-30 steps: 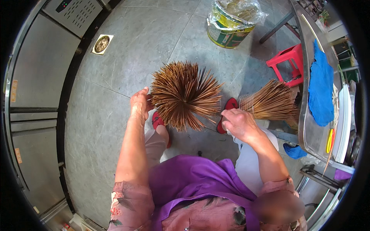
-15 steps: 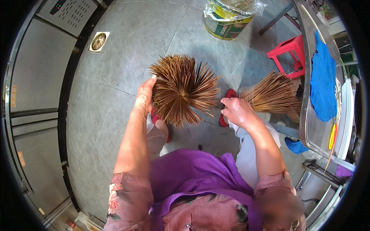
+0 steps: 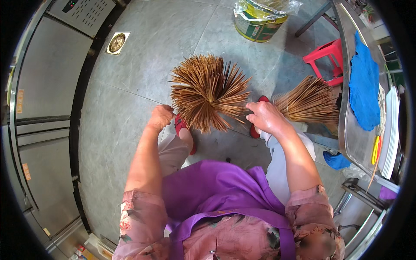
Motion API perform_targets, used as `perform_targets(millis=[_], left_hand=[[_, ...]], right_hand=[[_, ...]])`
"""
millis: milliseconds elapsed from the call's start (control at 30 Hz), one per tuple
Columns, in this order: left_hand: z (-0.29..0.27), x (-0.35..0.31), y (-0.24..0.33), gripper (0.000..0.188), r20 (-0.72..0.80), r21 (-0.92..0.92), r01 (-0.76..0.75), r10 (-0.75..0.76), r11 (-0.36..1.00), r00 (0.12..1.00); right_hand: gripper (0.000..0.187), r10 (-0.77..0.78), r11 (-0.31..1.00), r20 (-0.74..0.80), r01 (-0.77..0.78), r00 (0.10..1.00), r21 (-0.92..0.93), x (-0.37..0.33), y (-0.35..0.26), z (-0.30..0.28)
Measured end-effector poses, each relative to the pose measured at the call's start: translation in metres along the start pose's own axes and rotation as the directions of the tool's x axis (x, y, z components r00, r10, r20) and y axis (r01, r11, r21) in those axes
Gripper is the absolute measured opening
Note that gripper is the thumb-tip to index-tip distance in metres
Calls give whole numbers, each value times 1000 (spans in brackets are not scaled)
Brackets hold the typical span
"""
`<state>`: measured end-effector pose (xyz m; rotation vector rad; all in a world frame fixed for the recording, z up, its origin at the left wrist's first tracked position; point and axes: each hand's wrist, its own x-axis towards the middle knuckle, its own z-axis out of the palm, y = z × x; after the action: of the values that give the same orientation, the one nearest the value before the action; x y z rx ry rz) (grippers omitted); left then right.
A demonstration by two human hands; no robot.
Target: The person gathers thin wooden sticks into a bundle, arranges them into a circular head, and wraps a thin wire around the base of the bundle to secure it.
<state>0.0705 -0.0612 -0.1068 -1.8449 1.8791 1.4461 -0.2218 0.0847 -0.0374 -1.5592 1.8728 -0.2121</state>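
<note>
A thick bundle of thin brown sticks (image 3: pixel 209 99) fans out in a round spray in front of me, its tips spread around a tight centre. My left hand (image 3: pixel 161 116) is closed beside its lower left edge, with fingers curled and pinched. At the lower right edge of the spray, my right hand (image 3: pixel 265 118) is closed too, thumb and forefinger together near the stick ends. What either hand pinches is too small to make out. Further right lies a second bundle of brown sticks (image 3: pixel 310 102), gathered at its left end and flaring rightward.
A green and yellow bucket (image 3: pixel 260 29) with a plastic bag stands ahead. On the right are a red stool (image 3: pixel 327 60) and a metal table (image 3: pixel 353 143) bearing a blue cloth (image 3: pixel 364 82) and a yellow-handled tool (image 3: pixel 375 150). Steel cabinets (image 3: pixel 47 73) line the left, near a floor drain (image 3: pixel 117 43).
My left hand has left the side of the spread bundle, moving down, and its fingers have curled closed. My right hand stays closed near the bundle's right edge. The view has shifted slightly.
</note>
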Motion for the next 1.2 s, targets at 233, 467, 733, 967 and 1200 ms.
perform_targets(millis=[233,467,733,967,1200], left_hand=[[5,0,9,12,115,-74,-31,40,997,993],[11,29,-25,12,186,343,-390,345,854,920],[9,6,12,26,86,238,-149,132,960,987],[-3,3,6,29,155,298,-223,184,928,971],[-21,-7,11,16,188,171,-229,196,958,962]], right_hand=[[24,-4,999,15,4,1000,37,0,-11,-5],[30,-73,995,10,72,997,63,7,-17,0],[23,-80,995,16,79,997,65,11,-19,4],[23,-105,992,16,104,994,75,14,-22,5],[23,-111,990,-26,113,994,85,16,-20,7]])
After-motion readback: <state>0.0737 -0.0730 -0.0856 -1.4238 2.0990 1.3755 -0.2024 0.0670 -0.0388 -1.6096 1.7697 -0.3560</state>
